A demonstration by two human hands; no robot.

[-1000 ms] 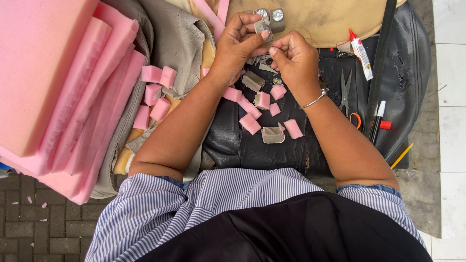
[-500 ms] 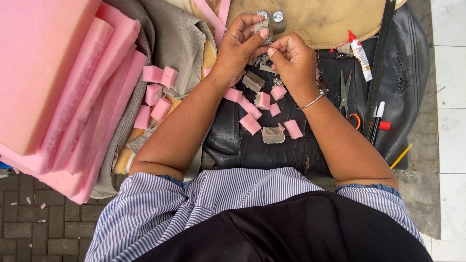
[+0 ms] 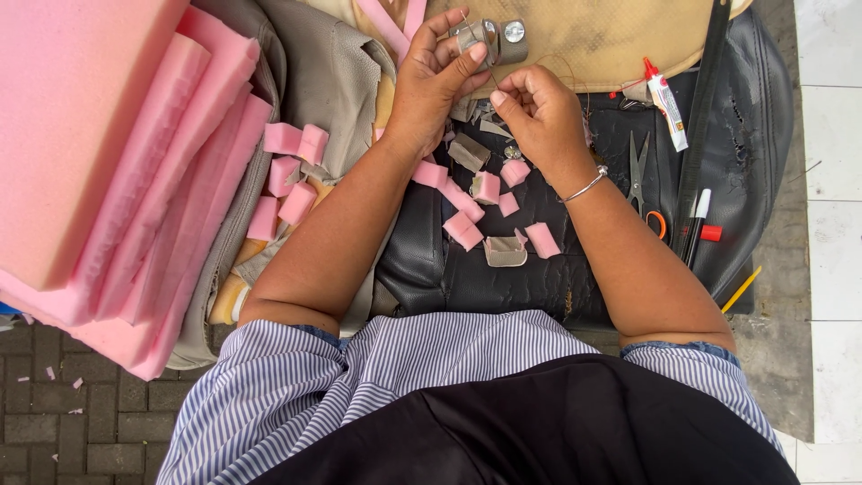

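My left hand (image 3: pixel 431 85) is raised over the work and pinches a small grey leather-covered piece (image 3: pixel 469 39) between thumb and fingertips. Two round metal studs (image 3: pixel 512 31) sit right beside that piece. My right hand (image 3: pixel 539 112) is just to the right of it, with thumb and forefinger pinched on a thin thread (image 3: pixel 564 65) that loops up over the tan fabric (image 3: pixel 593 40). I cannot tell whether a needle is on it. A silver bangle circles the right wrist.
Thick pink foam slabs (image 3: pixel 90 153) are stacked at left. Small pink foam blocks (image 3: pixel 467 229) and a grey leather scrap (image 3: pixel 505 251) lie on the black seat cover (image 3: pixel 503 278). Scissors (image 3: pixel 639 171), a glue tube (image 3: pixel 666 103), a marker (image 3: pixel 696 224) and a yellow pencil (image 3: pixel 741 287) are at right.
My right hand has drawn a little down and to the right, away from my left hand, which stays on the grey piece.
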